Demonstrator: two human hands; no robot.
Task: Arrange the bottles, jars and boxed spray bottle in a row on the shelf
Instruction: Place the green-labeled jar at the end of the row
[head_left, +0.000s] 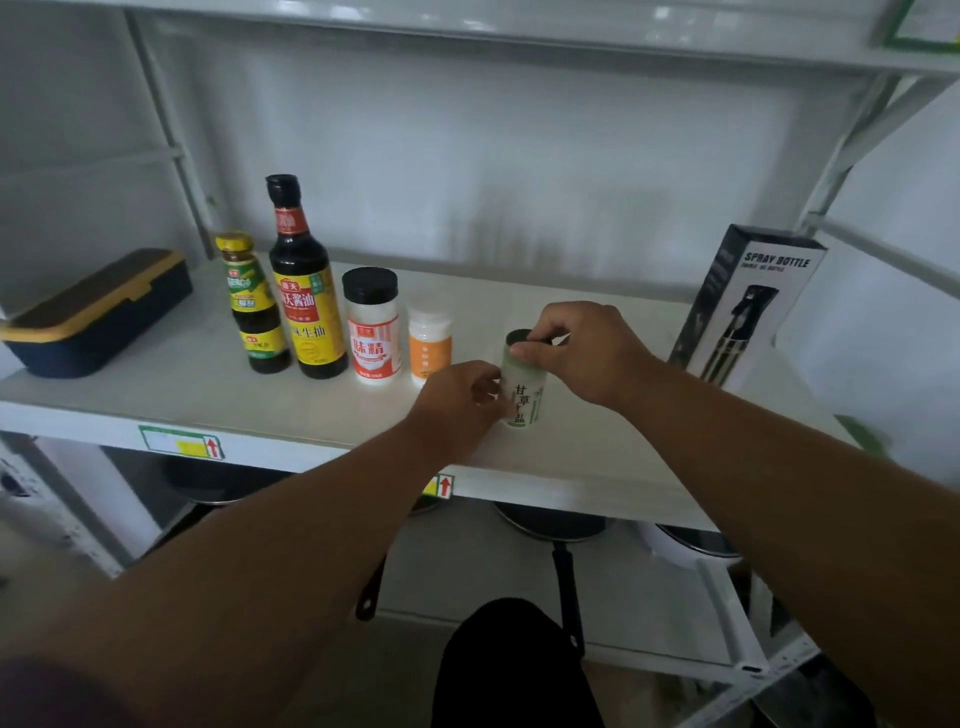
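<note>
Small pale-green jar with a black lid stands on the white metal shelf, right of the orange-label jar. Left hand pinches its side, right hand grips the lid. Black spray bottle box stands well off right.

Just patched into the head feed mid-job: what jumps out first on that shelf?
Both hands meet at the front middle of the shelf: the left hand holds the side of a small green-labelled jar and the right hand pinches its dark cap. Left of it stands a row of four containers, the tall soy sauce bottle towering over the rest. At far right a boxed spray bottle stands apart.
</note>
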